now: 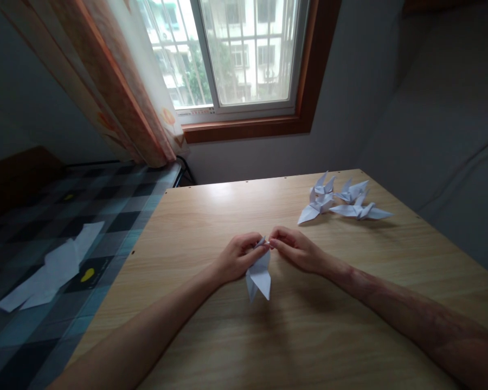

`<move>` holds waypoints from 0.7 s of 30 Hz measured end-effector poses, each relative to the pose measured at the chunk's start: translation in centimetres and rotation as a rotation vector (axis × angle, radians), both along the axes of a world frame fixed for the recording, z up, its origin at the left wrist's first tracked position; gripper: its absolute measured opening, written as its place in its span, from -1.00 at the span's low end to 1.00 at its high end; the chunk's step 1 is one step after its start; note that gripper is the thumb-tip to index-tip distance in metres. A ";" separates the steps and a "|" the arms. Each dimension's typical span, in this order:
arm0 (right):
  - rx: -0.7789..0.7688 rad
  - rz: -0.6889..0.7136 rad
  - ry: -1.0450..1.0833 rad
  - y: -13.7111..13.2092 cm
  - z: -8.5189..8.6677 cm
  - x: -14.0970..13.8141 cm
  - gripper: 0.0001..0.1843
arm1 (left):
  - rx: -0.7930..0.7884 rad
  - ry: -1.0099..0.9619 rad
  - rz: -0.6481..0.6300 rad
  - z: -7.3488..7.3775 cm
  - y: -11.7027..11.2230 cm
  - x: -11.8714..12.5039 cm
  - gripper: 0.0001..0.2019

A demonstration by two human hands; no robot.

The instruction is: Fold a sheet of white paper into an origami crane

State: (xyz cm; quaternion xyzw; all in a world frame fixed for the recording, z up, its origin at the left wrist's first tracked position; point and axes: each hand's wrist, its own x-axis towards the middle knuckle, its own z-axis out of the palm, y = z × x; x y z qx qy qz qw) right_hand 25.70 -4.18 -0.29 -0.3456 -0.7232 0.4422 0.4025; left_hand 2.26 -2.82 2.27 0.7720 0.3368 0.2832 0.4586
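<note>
A folded white paper crane is held above the middle of the wooden table, its wings hanging toward me. My left hand is closed on its body, thumb on the near side. At the crane's upper right tip, my right hand pinches a small point of the paper between thumb and forefinger. The fingers of both hands nearly meet there. Part of the crane is hidden behind my left thumb and fingers.
Several finished paper cranes stand grouped at the table's far right corner. Left of the table is a bed with a checked cover, where white paper sheets lie. A window and curtain are behind.
</note>
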 end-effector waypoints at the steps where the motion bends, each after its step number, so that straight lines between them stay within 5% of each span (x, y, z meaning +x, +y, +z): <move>1: 0.000 0.003 -0.002 0.0 0.0 0.0 -0.67 | -0.003 0.001 -0.004 0.0 0.0 0.0 -0.48; 21: 0.088 0.005 -0.077 -0.4 0.6 -0.3 -0.64 | -0.192 -0.098 -0.013 -0.4 0.2 0.0 -0.46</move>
